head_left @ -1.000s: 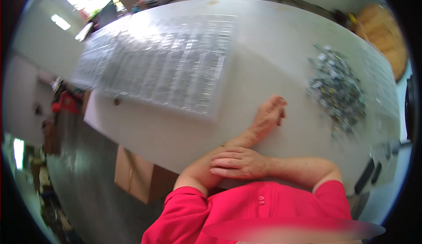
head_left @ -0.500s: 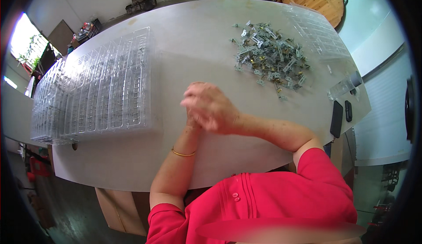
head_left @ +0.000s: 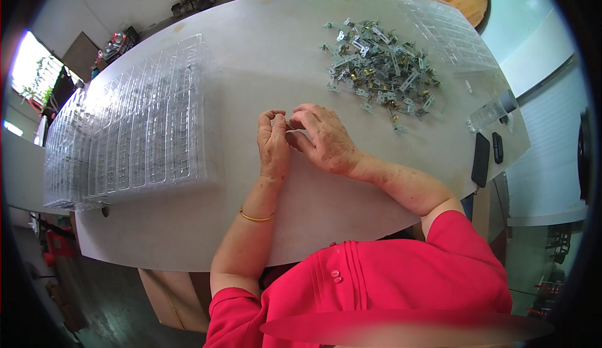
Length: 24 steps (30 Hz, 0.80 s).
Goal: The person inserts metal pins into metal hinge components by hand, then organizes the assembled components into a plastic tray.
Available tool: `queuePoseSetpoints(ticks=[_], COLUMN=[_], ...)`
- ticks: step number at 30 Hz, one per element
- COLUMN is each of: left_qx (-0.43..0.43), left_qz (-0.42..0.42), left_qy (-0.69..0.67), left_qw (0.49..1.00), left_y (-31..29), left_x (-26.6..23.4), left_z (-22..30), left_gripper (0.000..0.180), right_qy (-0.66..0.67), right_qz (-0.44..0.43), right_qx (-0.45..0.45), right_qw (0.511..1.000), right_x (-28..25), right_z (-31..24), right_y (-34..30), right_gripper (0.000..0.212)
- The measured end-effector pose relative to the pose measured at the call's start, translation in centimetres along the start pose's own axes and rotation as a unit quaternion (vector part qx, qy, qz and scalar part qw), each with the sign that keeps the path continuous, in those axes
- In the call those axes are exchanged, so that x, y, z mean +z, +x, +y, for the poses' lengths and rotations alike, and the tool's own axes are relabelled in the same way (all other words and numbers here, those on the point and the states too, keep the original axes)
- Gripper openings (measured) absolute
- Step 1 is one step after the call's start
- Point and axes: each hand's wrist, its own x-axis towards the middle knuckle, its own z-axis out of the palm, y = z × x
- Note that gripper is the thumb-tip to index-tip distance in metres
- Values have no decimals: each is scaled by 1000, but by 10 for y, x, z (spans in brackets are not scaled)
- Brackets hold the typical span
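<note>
Over the middle of the table, my left hand [head_left: 274,146] is raised with its fingers curled and the thumb pressed against them. My right hand [head_left: 327,140] comes in from the right, thumb and forefinger pinched close to the left fingertips. A thin, small piece seems to lie between the two hands, but it is too small to name. Beyond my right hand spreads a loose pile of small metal brackets [head_left: 382,72], grey with some brass-coloured parts. To the left of my hands stand stacked clear plastic trays [head_left: 147,122], their compartments holding rows of small parts.
A clear compartment tray [head_left: 448,34] lies at the far right of the table [head_left: 251,53]. Along the right edge are a transparent bottle [head_left: 489,115] on its side, a black phone [head_left: 480,160] and a small black object [head_left: 497,148]. A cardboard box [head_left: 172,298] stands below the front edge.
My right hand was blurred and lay across the left one; it has drawn back to the right, so both hands show separately with their fingertips close together. The view has shifted slightly.
</note>
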Motion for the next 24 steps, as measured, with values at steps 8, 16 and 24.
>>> queuePoseSetpoints(ticks=[8,16,24], left_qx=[72,47,-19], left_qz=[38,8,-32], left_qy=[147,143,80], left_qw=[986,989,996], left_y=[0,-4,-9], left_x=[5,8,15], left_z=[-9,-1,12], left_gripper=[16,17,38], right_qy=[-24,7,-11], right_qz=[4,-37,28], right_qx=[-19,43,61], right_qw=[1000,998,998], right_x=[2,0,-18], right_z=[7,7,21], right_y=[7,9,21], right_gripper=[19,11,7])
